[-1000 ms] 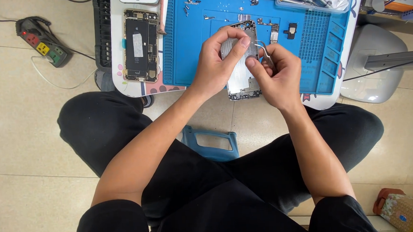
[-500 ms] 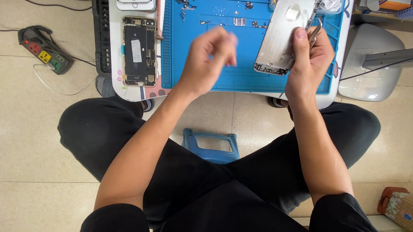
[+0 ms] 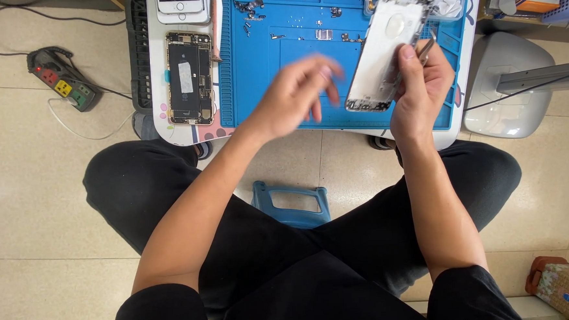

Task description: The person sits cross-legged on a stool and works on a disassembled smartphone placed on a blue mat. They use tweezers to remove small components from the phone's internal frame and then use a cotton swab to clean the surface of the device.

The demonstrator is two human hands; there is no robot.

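My right hand (image 3: 420,91) holds a silver phone housing (image 3: 386,47) tilted up over the blue work mat (image 3: 304,48), with thin tweezers (image 3: 427,50) tucked in the same hand. My left hand (image 3: 294,94) hovers blurred over the mat just left of the housing, fingers loosely spread and holding nothing I can see. An opened phone with its insides showing (image 3: 188,77) lies on the white table (image 3: 159,101) to the left of the mat. Small screws and parts (image 3: 250,9) are scattered on the mat's upper part.
Another phone (image 3: 180,0) lies at the table's top left. A power strip (image 3: 59,77) with cable sits on the tiled floor at left. A blue stool (image 3: 293,205) shows between my legs. A white lamp base (image 3: 507,83) stands at right, a bag (image 3: 567,288) at bottom right.
The housing went from lying on the mat under both hands to being lifted up and right in my right hand. My left hand let go and moved left, away from it.
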